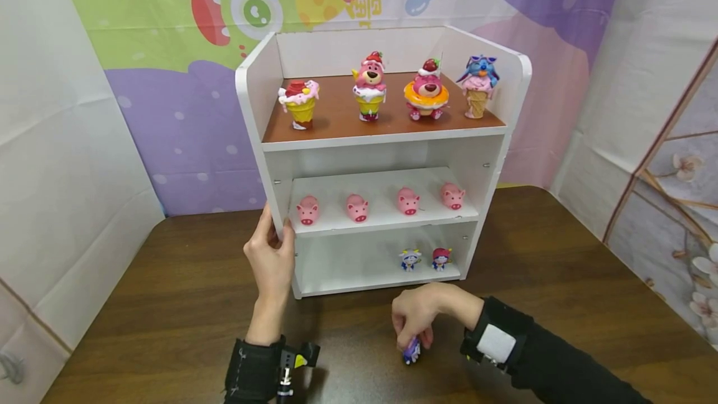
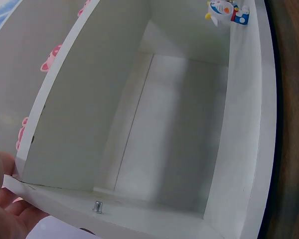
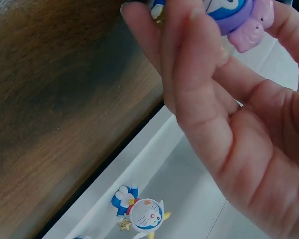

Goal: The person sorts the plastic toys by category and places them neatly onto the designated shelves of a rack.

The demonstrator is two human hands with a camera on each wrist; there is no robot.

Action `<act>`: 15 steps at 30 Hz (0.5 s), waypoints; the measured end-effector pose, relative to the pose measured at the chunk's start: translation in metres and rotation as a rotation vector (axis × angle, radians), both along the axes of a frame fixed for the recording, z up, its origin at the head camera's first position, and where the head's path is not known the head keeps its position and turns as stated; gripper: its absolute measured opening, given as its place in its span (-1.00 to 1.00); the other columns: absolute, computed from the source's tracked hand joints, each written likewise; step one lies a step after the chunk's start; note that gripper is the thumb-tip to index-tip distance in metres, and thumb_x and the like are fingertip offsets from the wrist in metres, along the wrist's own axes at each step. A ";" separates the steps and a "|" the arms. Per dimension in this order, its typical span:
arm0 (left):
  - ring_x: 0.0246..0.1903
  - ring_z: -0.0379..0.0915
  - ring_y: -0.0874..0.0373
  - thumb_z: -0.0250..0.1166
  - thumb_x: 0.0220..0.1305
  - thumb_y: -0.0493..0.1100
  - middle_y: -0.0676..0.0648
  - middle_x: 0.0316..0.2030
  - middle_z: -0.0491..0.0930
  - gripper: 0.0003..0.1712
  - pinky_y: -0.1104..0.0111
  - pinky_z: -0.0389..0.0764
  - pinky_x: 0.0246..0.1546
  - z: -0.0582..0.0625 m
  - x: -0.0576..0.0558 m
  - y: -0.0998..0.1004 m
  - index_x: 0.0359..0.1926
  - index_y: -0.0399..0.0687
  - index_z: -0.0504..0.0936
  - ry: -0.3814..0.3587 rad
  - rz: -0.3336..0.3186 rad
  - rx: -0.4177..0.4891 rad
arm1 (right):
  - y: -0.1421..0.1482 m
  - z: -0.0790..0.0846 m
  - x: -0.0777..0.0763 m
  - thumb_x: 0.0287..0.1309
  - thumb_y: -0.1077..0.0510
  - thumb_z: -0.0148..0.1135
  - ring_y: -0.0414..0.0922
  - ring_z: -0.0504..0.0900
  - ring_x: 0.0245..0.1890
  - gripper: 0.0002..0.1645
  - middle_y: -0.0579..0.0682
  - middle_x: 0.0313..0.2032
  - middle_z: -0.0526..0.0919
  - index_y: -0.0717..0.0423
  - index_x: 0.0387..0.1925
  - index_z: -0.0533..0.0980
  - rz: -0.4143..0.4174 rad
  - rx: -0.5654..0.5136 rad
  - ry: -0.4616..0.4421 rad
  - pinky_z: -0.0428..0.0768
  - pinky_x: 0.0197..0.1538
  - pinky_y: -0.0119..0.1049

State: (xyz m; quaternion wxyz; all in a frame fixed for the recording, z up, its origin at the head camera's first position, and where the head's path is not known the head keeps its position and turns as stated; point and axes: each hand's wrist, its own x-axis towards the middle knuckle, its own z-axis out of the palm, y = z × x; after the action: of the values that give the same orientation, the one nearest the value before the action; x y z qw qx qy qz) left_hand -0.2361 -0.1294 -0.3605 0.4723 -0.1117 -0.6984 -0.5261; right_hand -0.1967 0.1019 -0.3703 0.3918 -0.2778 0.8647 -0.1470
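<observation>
My left hand [image 1: 272, 260] grips the left side panel of a small white shelf unit [image 1: 381, 136], thumb and fingers on either side of its front edge. In front of the unit, low over the table, my right hand [image 1: 415, 312] pinches a small blue and purple figurine [image 1: 412, 351] with pink parts [image 3: 248, 36]; the fingers partly cover it. On the bottom shelf, toward the right, stand a white-hooded cat figurine [image 1: 410, 259] and a red-hooded one [image 1: 441, 259]. The left part of that shelf [image 2: 174, 134] shows its bare white floor.
Several pink pig figures [image 1: 357, 207] stand in a row on the middle shelf. On the brown top level are an ice cream cup figure [image 1: 300, 105], two pink bear figures [image 1: 370, 83] and a blue figure on a cone [image 1: 478, 86]. A wooden table [image 1: 185, 292] carries the unit.
</observation>
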 end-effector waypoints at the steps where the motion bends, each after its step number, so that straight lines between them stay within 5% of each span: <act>1: -0.40 0.55 -0.03 0.13 0.02 -0.51 -0.30 -0.26 0.58 -0.49 0.64 0.49 -0.51 0.000 0.000 0.000 0.06 -0.19 0.49 -0.001 0.001 0.001 | 0.000 0.000 0.000 -0.04 0.17 0.24 -0.16 0.55 -0.75 -0.80 -0.04 -0.74 0.57 0.09 -0.69 0.51 -0.002 -0.007 -0.007 0.59 -0.54 -0.26; 8: -0.39 0.55 -0.04 0.13 0.01 -0.51 -0.29 -0.25 0.58 -0.49 0.64 0.49 -0.50 0.000 0.000 0.000 0.06 -0.21 0.48 -0.001 0.002 0.007 | 0.009 0.004 0.000 -0.05 0.05 0.29 -0.20 0.56 -0.66 -0.81 -0.11 -0.69 0.57 0.06 -0.40 0.53 -0.019 -0.126 0.115 0.53 -0.55 -0.40; 15: -0.40 0.55 -0.03 0.13 0.01 -0.52 -0.28 -0.26 0.58 -0.48 0.64 0.49 -0.51 0.000 0.000 0.000 0.06 -0.19 0.49 -0.001 0.001 0.007 | 0.026 0.006 0.004 -0.10 0.08 0.34 -0.36 0.51 -0.48 -0.74 -0.18 -0.47 0.59 0.11 -0.33 0.57 0.087 -0.386 0.310 0.48 -0.38 -0.52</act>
State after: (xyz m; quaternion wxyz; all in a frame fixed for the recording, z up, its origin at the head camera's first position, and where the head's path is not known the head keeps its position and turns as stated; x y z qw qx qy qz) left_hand -0.2361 -0.1291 -0.3610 0.4724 -0.1094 -0.6968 -0.5285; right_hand -0.1931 0.1283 -0.3647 0.2003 -0.4039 0.8574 -0.2482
